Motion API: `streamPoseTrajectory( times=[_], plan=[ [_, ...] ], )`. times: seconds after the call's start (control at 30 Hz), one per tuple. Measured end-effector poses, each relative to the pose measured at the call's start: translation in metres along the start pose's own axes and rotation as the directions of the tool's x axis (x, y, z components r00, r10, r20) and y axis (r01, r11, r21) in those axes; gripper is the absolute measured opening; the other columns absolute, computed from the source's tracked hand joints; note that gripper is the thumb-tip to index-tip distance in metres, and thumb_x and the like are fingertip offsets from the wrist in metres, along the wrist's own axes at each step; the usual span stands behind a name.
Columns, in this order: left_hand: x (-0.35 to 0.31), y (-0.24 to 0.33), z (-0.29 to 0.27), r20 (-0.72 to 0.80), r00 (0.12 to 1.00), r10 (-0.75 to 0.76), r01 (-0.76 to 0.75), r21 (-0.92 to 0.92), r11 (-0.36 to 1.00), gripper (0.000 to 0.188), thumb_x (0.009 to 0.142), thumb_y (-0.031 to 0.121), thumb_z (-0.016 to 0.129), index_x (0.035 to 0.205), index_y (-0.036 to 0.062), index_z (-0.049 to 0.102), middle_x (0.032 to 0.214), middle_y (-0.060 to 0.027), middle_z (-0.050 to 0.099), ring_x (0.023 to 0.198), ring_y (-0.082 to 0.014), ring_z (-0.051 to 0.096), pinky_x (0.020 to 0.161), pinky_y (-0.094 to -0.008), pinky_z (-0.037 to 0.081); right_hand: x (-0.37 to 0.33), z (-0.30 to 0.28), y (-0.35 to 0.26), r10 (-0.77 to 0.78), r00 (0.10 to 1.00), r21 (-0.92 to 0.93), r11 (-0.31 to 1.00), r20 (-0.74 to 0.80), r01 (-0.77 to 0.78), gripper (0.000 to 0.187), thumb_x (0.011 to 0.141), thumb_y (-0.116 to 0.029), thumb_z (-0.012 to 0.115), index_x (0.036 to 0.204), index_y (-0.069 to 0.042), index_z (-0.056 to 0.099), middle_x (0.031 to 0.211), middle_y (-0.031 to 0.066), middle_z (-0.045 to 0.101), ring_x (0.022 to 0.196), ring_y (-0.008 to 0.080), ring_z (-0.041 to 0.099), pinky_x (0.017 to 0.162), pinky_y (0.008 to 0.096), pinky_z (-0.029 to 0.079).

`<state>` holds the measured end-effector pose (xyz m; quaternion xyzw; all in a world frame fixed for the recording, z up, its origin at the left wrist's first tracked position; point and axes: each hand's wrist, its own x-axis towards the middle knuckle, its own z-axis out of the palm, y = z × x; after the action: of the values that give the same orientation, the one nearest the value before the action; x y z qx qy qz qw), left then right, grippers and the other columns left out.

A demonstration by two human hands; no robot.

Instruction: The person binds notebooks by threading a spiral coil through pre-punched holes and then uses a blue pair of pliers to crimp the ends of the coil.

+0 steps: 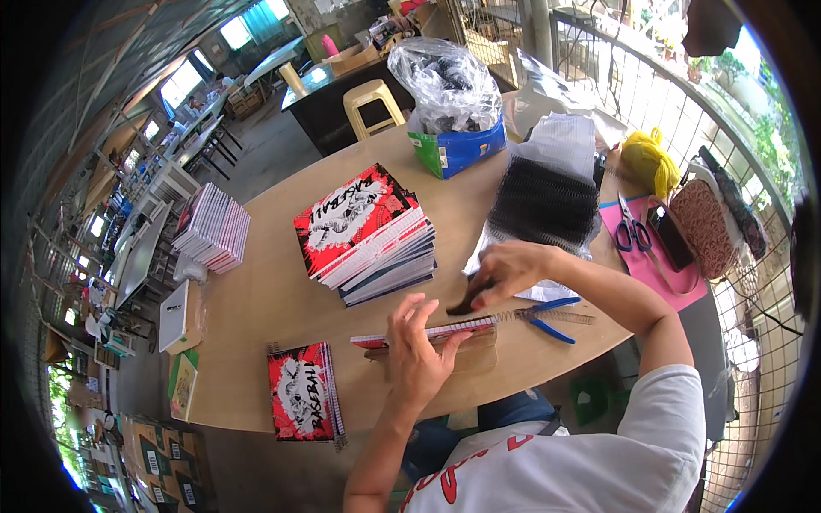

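Observation:
My left hand (419, 352) grips a notebook (369, 340) standing on its edge near the table's front, thumb on one side and fingers on the other. A thin wire coil (560, 317) sticks out to the right from the notebook's upper edge. My right hand (517, 267) is just above that end, its fingers curled round a dark brown thing (469, 299) whose kind I cannot make out. Blue-handled pliers (552, 328) lie beside and partly under the coil. Left of my left hand is a spiral-bound notebook (301, 392) with a red, black and white cover.
A notebook stack (363, 224) stands mid-table, another (214, 229) at the far left. Black coils (547, 198) lie on white wrapping at right. Scissors (633, 232) and a phone (670, 237) rest near a pink sheet (680, 293). A blue-green box (463, 152) with plastic stands behind.

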<state>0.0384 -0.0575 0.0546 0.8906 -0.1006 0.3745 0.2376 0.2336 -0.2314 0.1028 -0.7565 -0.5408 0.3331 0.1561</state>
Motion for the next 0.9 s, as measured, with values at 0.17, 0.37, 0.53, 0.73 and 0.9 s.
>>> streamPoseTrajectory(
  times=[0.17, 0.37, 0.53, 0.73, 0.9],
  plan=[
    [0.001, 0.004, -0.005, -0.001, 0.998, -0.061, 0.061, 0.023, 0.998, 0.069, 0.078, 0.030, 0.088, 0.130, 0.0051, 0.050, 0.133, -0.0183, 0.049, 0.118, -0.0349, 0.051, 0.090, -0.0445, 0.048, 0.008, 0.011, 0.009, -0.173, 0.968, 0.281, 0.934, -0.180, 0.219, 0.058, 0.091, -0.049, 0.064, 0.123, -0.001, 0.071, 0.117, 0.0248, 0.070, 0.106, 0.0350, 0.066, 0.091, 0.0396, 0.050],
    [-0.012, -0.015, -0.041, -0.110, 0.937, -0.331, 0.344, 0.126, 0.931, 0.049, 0.072, 0.033, 0.090, 0.104, 0.0084, 0.061, 0.112, -0.0127, 0.055, 0.104, -0.0330, 0.054, 0.086, -0.0454, 0.045, 0.014, 0.007, -0.006, -0.158, 0.987, 0.169, 0.973, -0.027, 0.160, 0.063, 0.091, -0.047, 0.064, 0.126, 0.006, 0.067, 0.122, 0.0212, 0.069, 0.114, 0.0328, 0.064, 0.100, 0.0396, 0.047],
    [-0.014, -0.017, -0.043, -0.052, 0.952, -0.303, 0.305, 0.044, 0.951, 0.046, 0.072, 0.030, 0.090, 0.094, 0.0067, 0.057, 0.091, -0.0075, 0.056, 0.091, -0.0298, 0.052, 0.077, -0.0435, 0.044, 0.025, 0.021, 0.019, -0.279, 0.946, 0.806, 0.514, -0.166, 0.293, 0.068, 0.088, -0.052, 0.064, 0.126, 0.004, 0.068, 0.124, 0.0234, 0.068, 0.110, 0.0337, 0.066, 0.099, 0.0386, 0.048],
    [-0.017, -0.028, -0.041, -0.065, 0.965, -0.254, 0.257, 0.038, 0.966, 0.051, 0.071, 0.036, 0.090, 0.092, 0.0048, 0.055, 0.092, -0.0100, 0.055, 0.088, -0.0305, 0.055, 0.076, -0.0420, 0.045, 0.040, 0.008, -0.015, -0.169, 0.983, 0.159, 0.971, -0.075, 0.179, 0.063, 0.091, -0.050, 0.061, 0.121, 0.005, 0.070, 0.121, 0.0247, 0.069, 0.111, 0.0345, 0.065, 0.096, 0.0405, 0.049],
    [-0.019, -0.031, -0.038, -0.070, 0.963, -0.262, 0.264, 0.025, 0.964, 0.053, 0.072, 0.038, 0.090, 0.096, 0.0060, 0.055, 0.092, -0.0082, 0.057, 0.087, -0.0292, 0.054, 0.078, -0.0422, 0.044, 0.054, 0.021, 0.006, -0.314, 0.929, 0.686, 0.633, -0.195, 0.358, 0.060, 0.093, -0.051, 0.059, 0.113, 0.004, 0.073, 0.109, 0.0217, 0.074, 0.098, 0.0306, 0.070, 0.088, 0.0411, 0.051]
  ],
)
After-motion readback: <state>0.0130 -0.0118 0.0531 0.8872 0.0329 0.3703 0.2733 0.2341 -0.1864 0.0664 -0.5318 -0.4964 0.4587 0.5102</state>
